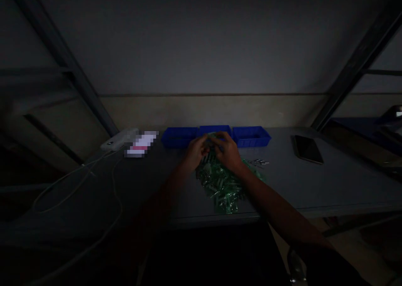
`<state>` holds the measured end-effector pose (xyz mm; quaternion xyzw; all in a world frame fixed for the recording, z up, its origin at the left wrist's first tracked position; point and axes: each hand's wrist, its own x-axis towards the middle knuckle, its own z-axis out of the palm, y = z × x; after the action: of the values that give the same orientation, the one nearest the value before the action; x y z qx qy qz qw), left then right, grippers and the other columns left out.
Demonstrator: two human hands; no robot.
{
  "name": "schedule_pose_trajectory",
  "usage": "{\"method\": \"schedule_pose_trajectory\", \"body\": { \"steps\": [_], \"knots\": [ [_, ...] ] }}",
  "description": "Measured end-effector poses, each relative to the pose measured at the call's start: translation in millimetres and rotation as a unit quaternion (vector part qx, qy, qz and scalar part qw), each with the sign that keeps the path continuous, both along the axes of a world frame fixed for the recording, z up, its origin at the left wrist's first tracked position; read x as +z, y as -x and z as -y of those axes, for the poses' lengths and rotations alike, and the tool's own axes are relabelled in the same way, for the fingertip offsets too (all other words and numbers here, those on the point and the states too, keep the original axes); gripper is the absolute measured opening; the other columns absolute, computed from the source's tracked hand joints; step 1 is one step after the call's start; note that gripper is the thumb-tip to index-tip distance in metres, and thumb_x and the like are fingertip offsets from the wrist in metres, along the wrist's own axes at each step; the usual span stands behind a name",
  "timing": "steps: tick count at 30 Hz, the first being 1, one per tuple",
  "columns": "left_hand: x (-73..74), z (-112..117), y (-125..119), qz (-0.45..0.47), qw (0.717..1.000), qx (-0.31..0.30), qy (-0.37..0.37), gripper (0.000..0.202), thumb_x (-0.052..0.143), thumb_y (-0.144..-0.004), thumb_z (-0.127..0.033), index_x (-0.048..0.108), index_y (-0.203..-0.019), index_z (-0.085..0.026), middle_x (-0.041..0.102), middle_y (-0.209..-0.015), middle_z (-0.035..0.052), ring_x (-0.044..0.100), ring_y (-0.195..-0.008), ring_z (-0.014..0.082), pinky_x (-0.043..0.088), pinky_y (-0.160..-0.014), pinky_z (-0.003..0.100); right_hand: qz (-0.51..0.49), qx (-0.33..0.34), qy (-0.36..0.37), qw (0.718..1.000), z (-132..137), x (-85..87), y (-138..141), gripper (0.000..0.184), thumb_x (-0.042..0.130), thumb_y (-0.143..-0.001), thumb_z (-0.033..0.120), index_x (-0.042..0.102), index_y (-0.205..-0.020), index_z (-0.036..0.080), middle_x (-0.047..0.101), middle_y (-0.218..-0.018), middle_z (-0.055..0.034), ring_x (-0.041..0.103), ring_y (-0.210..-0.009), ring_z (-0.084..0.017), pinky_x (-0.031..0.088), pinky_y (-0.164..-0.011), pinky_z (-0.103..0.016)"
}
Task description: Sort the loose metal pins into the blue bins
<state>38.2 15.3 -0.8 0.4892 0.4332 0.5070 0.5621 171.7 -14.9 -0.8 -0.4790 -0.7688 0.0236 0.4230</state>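
Both my hands meet above a pile of small green plastic bags (222, 181) on the table. My left hand (198, 149) is closed, its fingers bent around the edge of a small green plastic bag (212, 134). From the other side my right hand (226, 148) pinches the same bag, fingertips close to the left ones. Dim light and the fingers hide most of what is between them. Just right of the pile lie several thin metal pieces (259, 162), too dark to name.
Behind my hands stand three blue bins: a left bin (179, 143), a middle bin (215, 129) and a right bin (251, 143). At left are a white power strip (119, 138) with cables and a lit phone (142, 144). A dark phone (307, 149) lies at right.
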Motion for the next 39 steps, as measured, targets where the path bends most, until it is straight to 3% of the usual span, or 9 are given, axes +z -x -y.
{"method": "schedule_pose_trajectory", "body": {
  "steps": [5,9,15,21,26,29,31,35,39],
  "knots": [
    [-4.1,2.2,-0.9,-0.094,0.979,0.063,-0.168,0.025,0.051,-0.078,-0.033,0.06,-0.094,-0.016,0.067,-0.087,0.0043,0.061,-0.07,0.0141,0.045,-0.056,0.022,-0.074,-0.022,-0.014,0.997,3.0,1.0,3.6,0.035,0.05,-0.074,0.019,0.064,-0.106,0.018,0.044,-0.116,-0.0092,0.045,-0.111,-0.022,0.038,-0.097,-0.035],
    [-0.1,4.7,3.5,-0.178,0.936,0.129,-0.276,0.022,0.048,-0.081,-0.026,0.061,-0.097,-0.016,0.067,-0.094,0.0051,0.061,-0.09,0.0177,0.048,-0.076,0.027,-0.211,-0.043,0.038,0.976,0.4,5.8,0.9,0.03,0.051,-0.078,0.042,0.066,-0.081,0.017,0.054,-0.088,-0.0054,0.053,-0.089,-0.019,0.043,-0.081,-0.03],
    [4.4,12.3,2.0,-0.263,0.882,0.107,-0.376,0.027,0.044,-0.075,-0.005,0.067,-0.079,-0.019,0.061,-0.108,0.0039,0.054,-0.106,0.0172,0.039,-0.098,0.034,-0.327,0.025,0.146,0.933,-8.1,5.0,-3.4,0.037,0.048,-0.075,0.05,0.056,-0.062,0.017,0.05,-0.056,0.0027,0.046,-0.056,-0.011,0.037,-0.056,-0.023],
    [5.2,9.4,2.3,-0.243,0.91,0.146,-0.302,0.018,0.052,-0.073,-0.011,0.068,-0.076,-0.019,0.054,-0.108,0.006,0.051,-0.106,0.0197,0.045,-0.087,0.032,-0.294,-0.029,0.039,0.955,-6.5,2.5,-2.3,0.027,0.048,-0.078,0.039,0.059,-0.075,0.015,0.056,-0.063,0.0008,0.049,-0.058,-0.011,0.037,-0.056,-0.022],
    [9.5,8.3,3.4,-0.087,0.991,0.012,-0.103,0.032,0.052,-0.077,-0.043,0.067,-0.081,-0.015,0.062,-0.076,0.0046,0.056,-0.067,0.0139,0.043,-0.059,0.023,-0.183,-0.074,-0.087,0.976,3.3,8.4,-1.2,0.021,0.047,-0.082,0.031,0.062,-0.08,0.016,0.062,-0.071,-0.0029,0.052,-0.06,-0.013,0.04,-0.061,-0.025],
    [11.9,6.6,4.5,0.023,0.998,-0.03,0.041,0.054,0.043,-0.076,-0.062,0.064,-0.073,-0.012,0.059,-0.062,0.0048,0.049,-0.048,0.0096,0.034,-0.044,0.02,-0.141,-0.039,-0.111,0.983,6.5,8.0,0.6,0.02,0.046,-0.083,0.028,0.063,-0.083,0.017,0.064,-0.074,-0.004,0.054,-0.061,-0.013,0.042,-0.063,-0.025],
    [12.8,4.7,5.9,0.056,0.994,-0.023,0.089,0.048,0.049,-0.074,-0.058,0.062,-0.069,-0.012,0.058,-0.059,0.0036,0.047,-0.044,0.0081,0.032,-0.042,0.019,-0.126,-0.015,-0.114,0.985,7.8,6.7,1.8,0.019,0.047,-0.083,0.026,0.064,-0.084,0.017,0.065,-0.075,-0.0041,0.056,-0.063,-0.013,0.043,-0.064,-0.025],
    [12.0,3.0,8.0,0.07,0.997,-0.013,0.043,0.017,0.065,-0.066,-0.029,0.062,-0.07,-0.012,0.06,-0.065,0.0017,0.051,-0.052,0.0069,0.037,-0.047,0.016,-0.13,0.016,-0.099,0.986,10.0,5.4,1.5,0.019,0.048,-0.082,0.025,0.065,-0.086,0.017,0.066,-0.077,-0.0034,0.058,-0.068,-0.014,0.044,-0.067,-0.025],
    [10.2,4.4,9.3,0.06,0.997,0.018,-0.045,0.02,0.065,-0.065,-0.027,0.064,-0.081,-0.015,0.062,-0.074,0.0017,0.055,-0.062,0.0101,0.039,-0.047,0.016,-0.174,0.013,-0.062,0.983,8.6,6.1,-0.4,0.021,0.049,-0.081,0.028,0.066,-0.079,0.017,0.067,-0.077,-0.0032,0.06,-0.071,-0.014,0.045,-0.069,-0.026]
  ]
}}
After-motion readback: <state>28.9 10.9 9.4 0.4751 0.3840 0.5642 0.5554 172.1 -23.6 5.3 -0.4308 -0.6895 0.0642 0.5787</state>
